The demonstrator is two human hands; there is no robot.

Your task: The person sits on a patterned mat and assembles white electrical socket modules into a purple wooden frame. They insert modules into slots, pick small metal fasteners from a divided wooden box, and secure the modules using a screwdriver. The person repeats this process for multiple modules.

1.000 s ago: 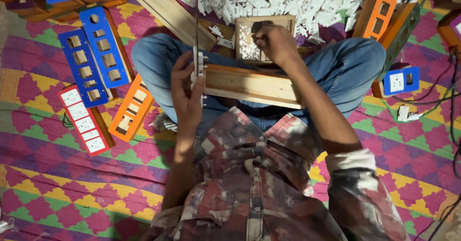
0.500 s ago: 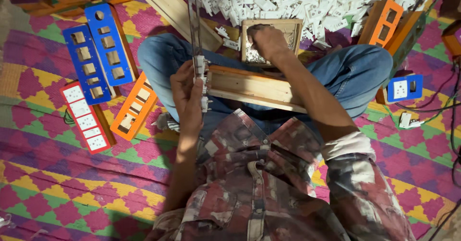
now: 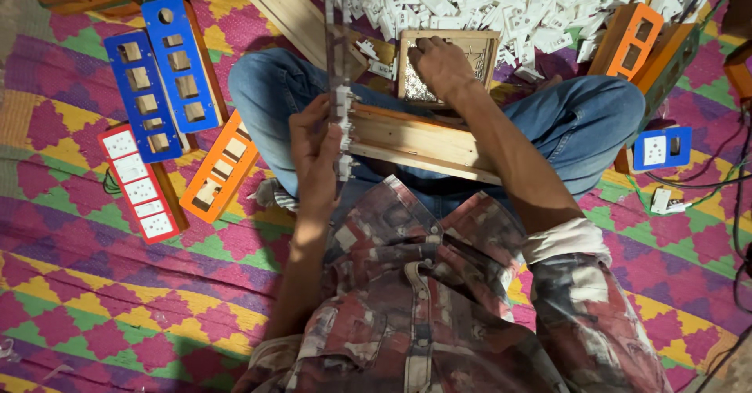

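While my left hand (image 3: pixel 315 154) grips the upright strip (image 3: pixel 338 64) (long axis 12-to-6), my right hand (image 3: pixel 440 65) sits curled at 1 o'clock in the small wooden tray (image 3: pixel 487 48).

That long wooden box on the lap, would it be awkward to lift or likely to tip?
The wooden box looks stiff, made of plain planks. Being long and narrow and resting across the legs, it may tip if lifted by one end. Probably fairly light.

Patchwork-print shirt (image 3: pixel 423 299) here, blotches of dull red, grey and off-white, buttoned down the front with a placket running up the middle. Sleeves rolled, the right one showing a pale cuff (image 3: pixel 565 240). Blue denim jeans (image 3: pixel 580 119) below. Both forearms bare, hands bare too.
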